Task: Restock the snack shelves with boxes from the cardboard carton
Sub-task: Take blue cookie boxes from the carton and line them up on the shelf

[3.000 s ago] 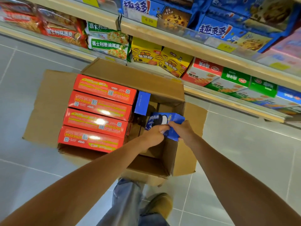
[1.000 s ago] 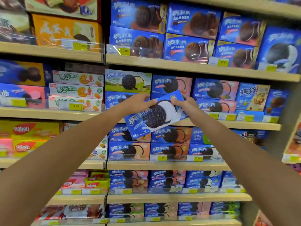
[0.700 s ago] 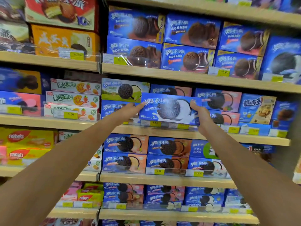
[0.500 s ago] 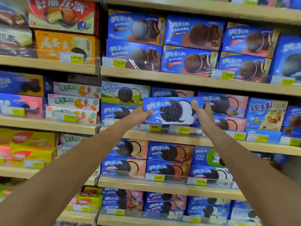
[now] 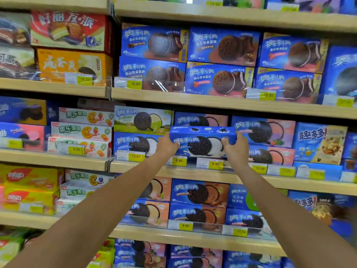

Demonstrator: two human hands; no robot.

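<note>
Item: blue cookie box [image 5: 202, 142], long face outward, held level between the two hands at the front edge of the shelf [image 5: 193, 172]. Left hand [image 5: 167, 145] is clamped on its left end and right hand [image 5: 234, 147] on its right end, with fingers curled over the front corners. Whether the base rests on the board cannot be told. The lower edge sits just above the price-tag strip [image 5: 178, 160], directly below the hands. Hazards, as judged: pushed in low, the base may catch on that strip and tilt the box forward. Let go before it is seated, it would likely tip out toward the person. The gap is tight, with a white-cream box [image 5: 135, 143] just outside the left hand and pink-faced boxes [image 5: 270, 132] just outside the right, so knuckles may knock either askew. The rear box [image 5: 201, 119], just beyond the hands, could be shoved back.
</note>
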